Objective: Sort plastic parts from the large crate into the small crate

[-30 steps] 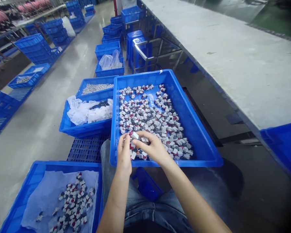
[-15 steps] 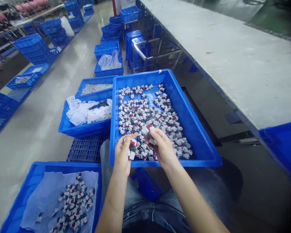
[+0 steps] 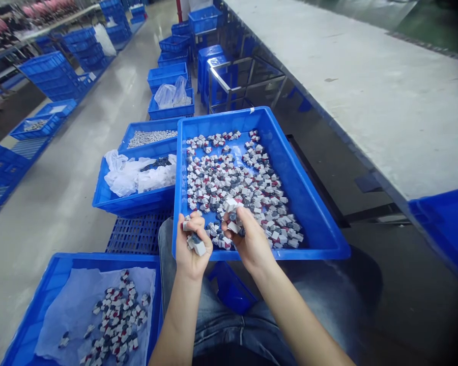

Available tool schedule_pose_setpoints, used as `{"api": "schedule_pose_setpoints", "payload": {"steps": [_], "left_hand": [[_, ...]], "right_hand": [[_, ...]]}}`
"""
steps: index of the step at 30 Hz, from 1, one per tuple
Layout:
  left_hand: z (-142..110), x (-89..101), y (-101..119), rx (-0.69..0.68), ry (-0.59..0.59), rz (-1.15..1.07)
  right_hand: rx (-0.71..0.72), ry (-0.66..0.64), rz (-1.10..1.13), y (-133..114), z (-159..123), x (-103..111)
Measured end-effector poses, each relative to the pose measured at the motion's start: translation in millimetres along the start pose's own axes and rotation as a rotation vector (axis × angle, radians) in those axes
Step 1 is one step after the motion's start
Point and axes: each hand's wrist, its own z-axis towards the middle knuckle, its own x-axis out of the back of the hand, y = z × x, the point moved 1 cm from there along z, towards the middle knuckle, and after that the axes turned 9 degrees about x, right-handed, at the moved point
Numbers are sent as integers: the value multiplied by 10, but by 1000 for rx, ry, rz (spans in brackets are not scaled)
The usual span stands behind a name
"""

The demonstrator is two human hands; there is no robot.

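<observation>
A large blue bin (image 3: 309, 213) rests in front of me, its floor covered with many small blocky parts (image 3: 213, 178) in white, dark grey and dark red. Over the bin's near left edge, my left hand (image 3: 193, 249) is curled around a few of these parts, palm up. To its right, above the heap, my right hand (image 3: 250, 236) grips several of the same parts between thumb and fingers. A white block (image 3: 231, 204) sticks out at its fingertips. The two hands are apart.
At lower left, a blue crate (image 3: 61, 259) lined with a white sheet holds more of the parts. Blue crates (image 3: 137, 198) with white wrapping and pale pieces stand to the left. A long pale table (image 3: 366, 91) runs along the right, beside a metal frame (image 3: 229, 91).
My left hand has moved slightly left and its fingers have curled in over the parts. My right hand has shifted a little left and down, still gripping its parts.
</observation>
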Motion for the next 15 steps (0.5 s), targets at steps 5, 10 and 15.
{"api": "schedule_pose_setpoints", "payload": {"steps": [5, 10, 15], "left_hand": [[-93, -12, -5, -120, -23, 128], [-117, -24, 6, -179, -27, 87], [-85, -24, 31, -69, -110, -131]], "right_hand": [[8, -4, 13, -19, -22, -14], [-15, -16, 64, -26, -62, -37], [-35, -36, 108, -54, -116, -66]]}}
